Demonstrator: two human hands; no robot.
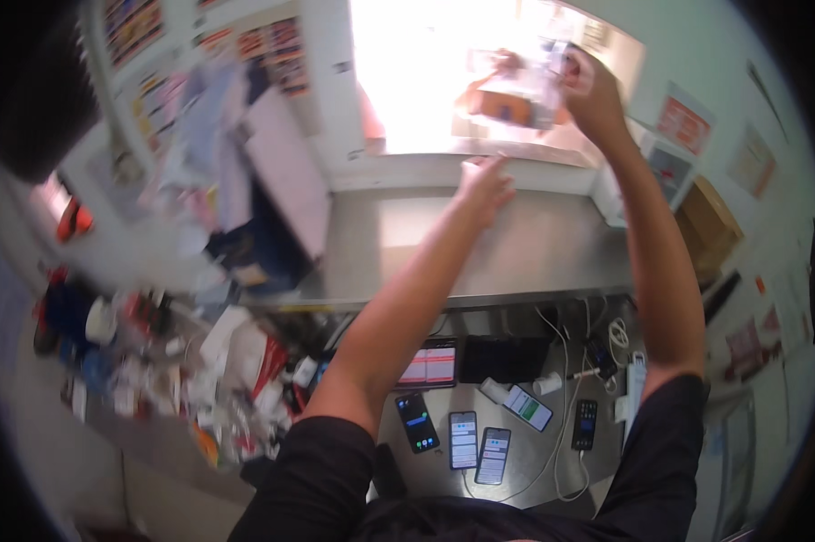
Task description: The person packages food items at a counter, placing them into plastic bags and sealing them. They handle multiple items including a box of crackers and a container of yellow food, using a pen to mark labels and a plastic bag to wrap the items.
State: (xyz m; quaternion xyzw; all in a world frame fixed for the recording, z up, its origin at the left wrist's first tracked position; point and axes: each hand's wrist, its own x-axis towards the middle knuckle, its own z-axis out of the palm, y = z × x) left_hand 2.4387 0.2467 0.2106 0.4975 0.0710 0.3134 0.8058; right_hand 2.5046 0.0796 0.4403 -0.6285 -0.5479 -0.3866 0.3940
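Observation:
My right hand [587,91] is raised at the bright window opening [407,88], its fingers closed on what looks like a translucent plastic bag [549,81], blurred by motion and glare. Beyond it, partly washed out, are another person's hand [507,62] and a brown-orange item [505,107]; whether that item is inside the bag I cannot tell. Lower down, my left hand [485,184] reaches over the stainless steel counter [543,237] near the sill [529,150]. Its fingers are apart and nothing shows in them.
Below the counter, several smartphones [463,440] with cables lie on a lower metal surface, beside a tablet [431,364]. A leaning box [285,169] and hanging papers [207,129] crowd the left. Cluttered packaging [238,400] lies lower left; a cardboard box [709,227] stands right.

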